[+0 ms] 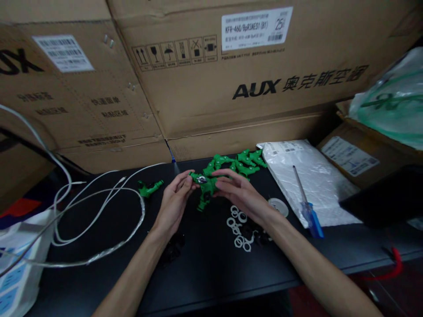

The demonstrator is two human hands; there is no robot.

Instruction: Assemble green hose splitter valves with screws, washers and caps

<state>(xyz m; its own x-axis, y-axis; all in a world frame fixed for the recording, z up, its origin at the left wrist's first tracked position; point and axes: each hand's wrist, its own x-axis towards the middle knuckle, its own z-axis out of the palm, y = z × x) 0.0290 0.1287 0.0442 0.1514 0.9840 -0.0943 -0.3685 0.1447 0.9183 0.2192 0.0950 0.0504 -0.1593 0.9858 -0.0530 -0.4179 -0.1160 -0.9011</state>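
Between my two hands, above the dark table, is a green plastic Y-shaped hose connector with black and pale parts on it. My left hand pinches its left arm between thumb and fingers. On the other side, the fingers of my right hand close on its right arm. Several more green connectors lie in a group just behind my right hand. Another green connector with a black part rests to the left of my left hand. White ring washers are scattered below my right hand, beside small black parts.
Large cardboard boxes wall off the back. At right lie a white padded mailer, a blue-handled screwdriver and an open carton. White cables and a power strip take up the left. Black parts lie near my left forearm.
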